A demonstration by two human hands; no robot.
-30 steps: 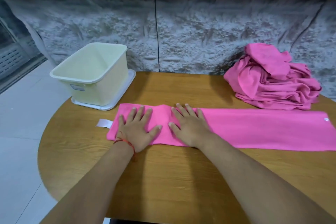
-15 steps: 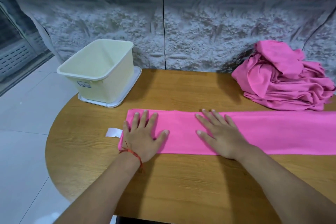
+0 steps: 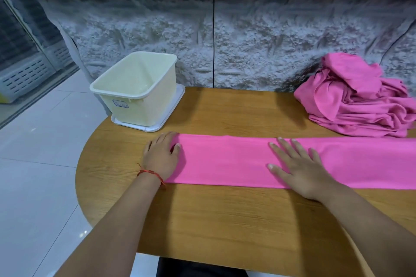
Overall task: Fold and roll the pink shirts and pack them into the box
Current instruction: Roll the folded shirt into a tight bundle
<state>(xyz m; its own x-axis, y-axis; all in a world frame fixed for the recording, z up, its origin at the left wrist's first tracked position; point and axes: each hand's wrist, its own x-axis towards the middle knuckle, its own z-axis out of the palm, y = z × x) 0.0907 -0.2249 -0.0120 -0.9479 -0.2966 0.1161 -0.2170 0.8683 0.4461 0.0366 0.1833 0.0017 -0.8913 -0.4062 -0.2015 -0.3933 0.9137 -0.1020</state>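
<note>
A pink shirt (image 3: 225, 159), folded into a long flat strip, lies across the wooden table (image 3: 225, 220) and runs off the right edge of the view. My left hand (image 3: 161, 156) is at the strip's left end, fingers curled over the edge and thumb on top of the cloth. Flat on the strip further right rests my right hand (image 3: 299, 164), fingers spread. The cream plastic box (image 3: 139, 110) stands at the table's far left with nothing in it, just beyond my left hand. A heap of crumpled pink shirts (image 3: 360, 99) sits at the far right.
The box stands on a white lid or tray (image 3: 172, 108). A grey textured wall panel (image 3: 213, 40) closes off the back of the table. The table's rounded left edge drops to a pale tiled floor (image 3: 33, 164).
My left hand slid to the shirt's left end and curled its fingers over it, hiding the white tag. My right hand slid further right along the strip. The view shifted left.
</note>
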